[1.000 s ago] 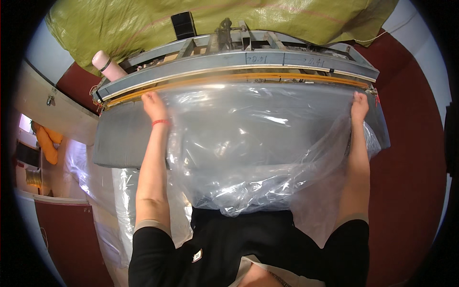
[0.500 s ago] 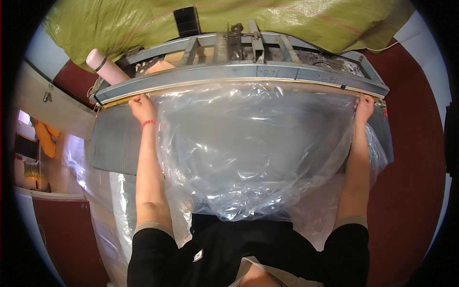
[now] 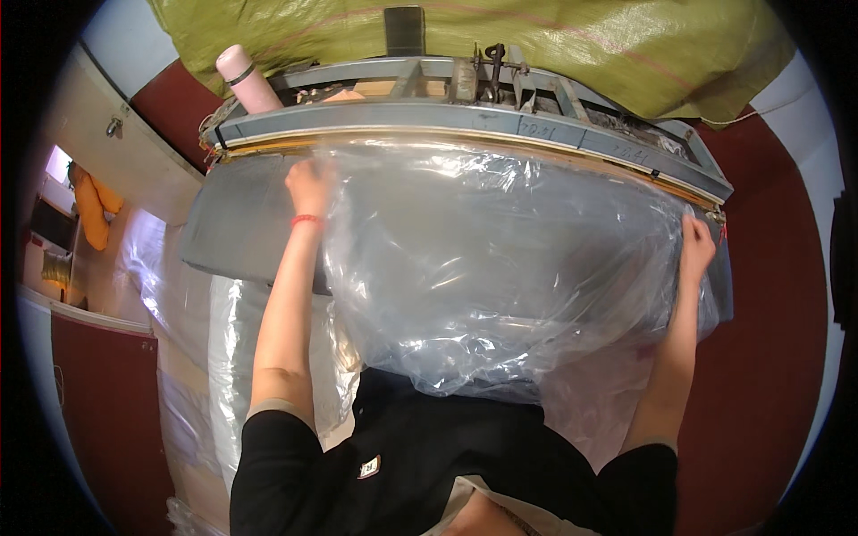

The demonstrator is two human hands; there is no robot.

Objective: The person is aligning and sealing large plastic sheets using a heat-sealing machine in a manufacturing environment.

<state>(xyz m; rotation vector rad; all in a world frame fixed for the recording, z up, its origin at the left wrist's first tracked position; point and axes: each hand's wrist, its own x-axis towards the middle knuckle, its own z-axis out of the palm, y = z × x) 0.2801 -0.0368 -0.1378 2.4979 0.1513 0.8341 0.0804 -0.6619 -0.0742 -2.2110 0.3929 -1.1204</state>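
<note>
A large clear plastic sheet (image 3: 465, 259), crinkled and shiny, spreads over a dark grey padded surface (image 3: 237, 214) in front of me. My left hand (image 3: 309, 186), slightly smeared by motion and with a red bracelet at the wrist, is closed at the sheet's upper left corner. The upper right corner is pinched in my right hand (image 3: 698, 243). Both hands are on the near side of a long grey metal bar (image 3: 402, 117), apart from it. The sheet's lower part bunches up against my black shirt.
Behind the bar is a metal frame with a clamp-like fitting (image 3: 492, 71). A pink bottle (image 3: 248, 79) leans at its left end, and a dark phone-like slab (image 3: 405, 31) rests against the yellow-green tarp (image 3: 572, 45). More plastic film (image 3: 223, 357) hangs at lower left, near a cabinet (image 3: 107, 402).
Both hands have drawn back from the metal bar toward me, bringing the sheet's upper edge along. The left hand has lifted off the bar's edge. The view has shifted a little.
</note>
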